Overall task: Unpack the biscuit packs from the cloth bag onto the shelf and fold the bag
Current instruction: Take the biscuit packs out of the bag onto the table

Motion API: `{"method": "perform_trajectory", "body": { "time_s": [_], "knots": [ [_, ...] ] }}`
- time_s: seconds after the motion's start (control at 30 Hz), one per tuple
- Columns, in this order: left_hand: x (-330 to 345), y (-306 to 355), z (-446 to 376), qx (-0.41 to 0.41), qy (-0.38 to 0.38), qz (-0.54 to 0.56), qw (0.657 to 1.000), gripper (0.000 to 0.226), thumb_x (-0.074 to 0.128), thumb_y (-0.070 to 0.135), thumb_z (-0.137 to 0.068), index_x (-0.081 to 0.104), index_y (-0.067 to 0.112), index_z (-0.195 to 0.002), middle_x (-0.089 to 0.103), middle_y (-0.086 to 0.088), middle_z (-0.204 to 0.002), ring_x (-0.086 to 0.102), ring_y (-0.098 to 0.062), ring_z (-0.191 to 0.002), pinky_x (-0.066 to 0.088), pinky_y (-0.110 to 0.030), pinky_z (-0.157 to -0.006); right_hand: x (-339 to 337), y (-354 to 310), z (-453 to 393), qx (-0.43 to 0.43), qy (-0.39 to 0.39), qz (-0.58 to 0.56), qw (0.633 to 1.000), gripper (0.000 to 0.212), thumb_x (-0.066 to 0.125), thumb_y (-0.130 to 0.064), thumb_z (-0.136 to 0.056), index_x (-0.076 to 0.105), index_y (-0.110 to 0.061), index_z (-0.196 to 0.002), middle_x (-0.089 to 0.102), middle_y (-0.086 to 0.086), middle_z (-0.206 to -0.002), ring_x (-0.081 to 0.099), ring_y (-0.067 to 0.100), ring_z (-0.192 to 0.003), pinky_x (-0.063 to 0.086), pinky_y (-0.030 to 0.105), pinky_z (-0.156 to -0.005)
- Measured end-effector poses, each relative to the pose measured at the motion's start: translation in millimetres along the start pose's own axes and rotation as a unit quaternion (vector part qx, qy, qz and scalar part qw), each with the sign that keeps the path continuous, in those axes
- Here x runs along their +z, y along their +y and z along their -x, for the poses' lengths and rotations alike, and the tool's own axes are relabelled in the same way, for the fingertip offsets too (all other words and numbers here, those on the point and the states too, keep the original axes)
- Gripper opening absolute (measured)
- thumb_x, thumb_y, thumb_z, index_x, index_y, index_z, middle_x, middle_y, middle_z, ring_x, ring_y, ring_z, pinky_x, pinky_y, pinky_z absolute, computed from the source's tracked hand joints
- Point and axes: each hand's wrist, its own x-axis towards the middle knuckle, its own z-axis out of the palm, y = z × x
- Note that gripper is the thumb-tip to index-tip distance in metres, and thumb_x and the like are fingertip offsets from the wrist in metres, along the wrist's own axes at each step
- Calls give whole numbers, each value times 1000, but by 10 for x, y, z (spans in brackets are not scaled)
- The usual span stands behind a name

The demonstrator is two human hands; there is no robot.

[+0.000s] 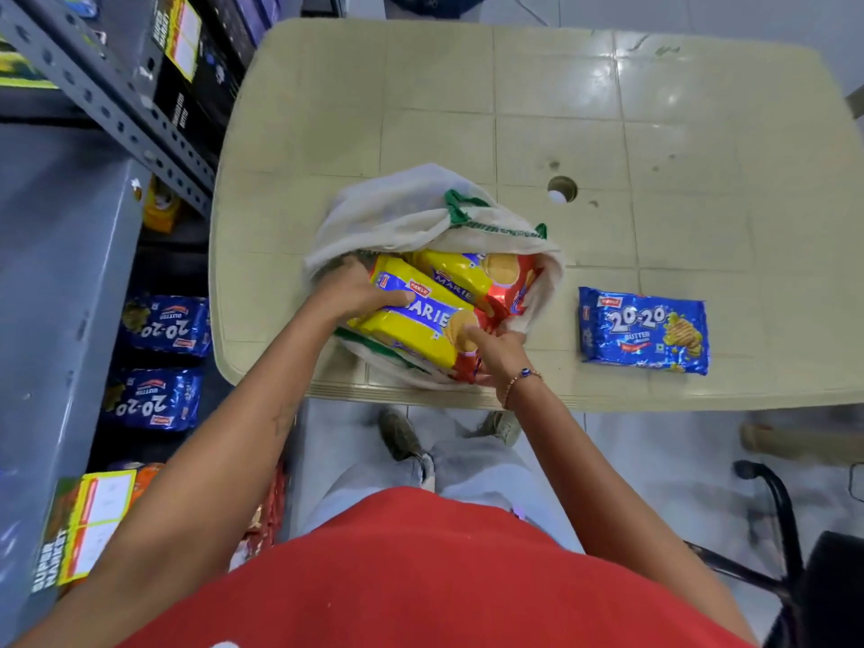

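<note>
Inside the cloth bag [411, 212], a second yellow biscuit pack [460, 271] lies half buried under the front pack [416, 327], with red packs [519, 292] at 3 o'clock showing only slivers. The left hand [355, 292] has its fingertips hidden behind the front pack. At 9 o'clock, the shelf [61, 254] runs off the frame edge, its label print too blurred to read.
</note>
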Motion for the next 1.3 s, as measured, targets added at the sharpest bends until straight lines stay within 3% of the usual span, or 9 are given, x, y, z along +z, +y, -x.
{"method": "perform_trajectory", "body": {
  "time_s": [0.13, 0.3, 0.4, 0.73, 0.83, 0.93, 1.07, 1.17, 1.3],
  "knots": [
    [-80, 367, 228, 16, 45, -74, 996, 114, 70, 68, -62, 22, 2, -141, 47, -14, -141, 47, -32, -127, 45, -39, -96, -248, -49, 110, -24, -12, 8, 1000, 52, 71, -40, -78, 62, -1, -111, 69, 13, -102, 68, 24, -80, 60, 39, -68],
    [-87, 928, 558, 92, 85, -67, 990, 93, 66, 66, -66, 29, 9, -128, 57, -9, -123, 53, -31, -114, 45, -36, -78, -701, -245, 270, -5, -36, -5, 999, 51, 63, -50, -81, 66, -3, -100, 68, 7, -84, 65, 17, -69, 53, 23, -50],
    [84, 1220, 619, 118, 79, -39, 989, 87, 66, 66, -68, 30, 10, -124, 57, -8, -122, 55, -31, -111, 40, -34, -74, -1109, -384, 293, -24, -13, 11, 1000, 47, 63, -50, -81, 67, -6, -98, 70, 8, -89, 66, 18, -71, 57, 29, -59],
    [1880, 2392, 494, 124, -84, 101, 984, 77, 61, 45, -86, 20, 2, -135, 45, -15, -139, 48, -31, -124, 39, -31, -91, -3258, -526, -244, -122, 168, 67, 976, 47, 76, -34, -74, 67, -5, -108, 70, 19, -99, 65, 24, -82, 56, 42, -80],
    [2483, 2894, 440, 116, -112, 113, 980, 68, 62, 33, -88, 25, 2, -137, 31, -16, -142, 38, -29, -131, 35, -33, -102, -3960, -475, -548, -112, 203, 73, 970, 53, 77, -33, -73, 64, -3, -115, 68, 19, -106, 64, 24, -84, 55, 33, -67],
    [2981, 3231, 318, 77, -188, 89, 975, 84, 65, 38, -84, 18, 2, -143, 22, -14, -145, 35, -29, -134, 33, -35, -109, -4430, -400, -845, -104, 225, 84, 965, 53, 77, -31, -74, 63, -2, -115, 67, 19, -103, 62, 25, -81, 52, 31, -58],
    [3447, 3439, 210, 33, -261, 140, 955, 116, 71, 54, -65, 6, 5, -148, 22, -9, -155, 32, -24, -138, 37, -43, -110, -4859, -224, -1168, -71, 242, 111, 961, 56, 78, -30, -72, 62, -1, -117, 66, 21, -113, 62, 24, -88, 54, 39, -79],
    [3599, 3472, 151, 47, -245, 126, 960, 109, 69, 43, -79, -5, 6, -150, 11, -8, -159, 18, -24, -145, 26, -42, -116, -4983, -150, -1249, -56, 228, 148, 961, 57, 75, -33, -76, 61, -1, -120, 64, 19, -119, 58, 20, -90, 47, 29, -73],
    [3474, 3490, 105, 26, -246, 151, 957, 84, 68, 49, -65, 38, 14, -136, 49, -10, -138, 50, -22, -123, 45, -40, -102, -5010, -280, -1252, -41, 225, 257, 939, 55, 71, -38, -79, 62, 2, -115, 64, 21, -118, 61, 33, -104, 47, 36, -82]
  ]
}}
